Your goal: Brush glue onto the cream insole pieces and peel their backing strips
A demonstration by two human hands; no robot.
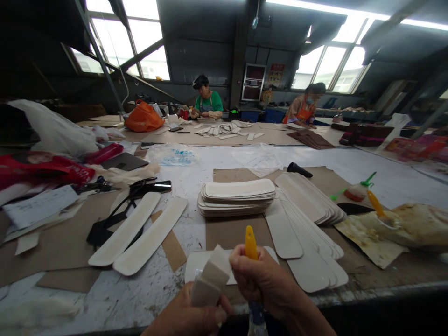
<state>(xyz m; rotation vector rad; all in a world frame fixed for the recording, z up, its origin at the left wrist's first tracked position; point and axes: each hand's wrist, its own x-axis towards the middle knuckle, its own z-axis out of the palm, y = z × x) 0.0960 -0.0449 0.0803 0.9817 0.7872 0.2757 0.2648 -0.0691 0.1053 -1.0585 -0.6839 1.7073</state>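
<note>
My left hand [196, 310] is closed around a small, pale, folded piece [213, 273] that looks like card or foam. Close beside it, my right hand [266, 277] grips a yellow-handled brush [250, 245], handle up; its lower end is blurred below my fist. Beneath both hands lies a white rounded panel [192, 266] on the table, partly covered by them. Just beyond stands a stack of similar panels [238, 189]. To the right, more panels are fanned out [304, 242], overlapping one another.
Two long white strips [150, 238] lie at left near a phone [154, 186]. At right are a stained cloth [420, 224], another yellow handle [376, 204] and a small bottle [357, 191]. Two people [208, 105] work at the far table. The table's front edge runs below my hands.
</note>
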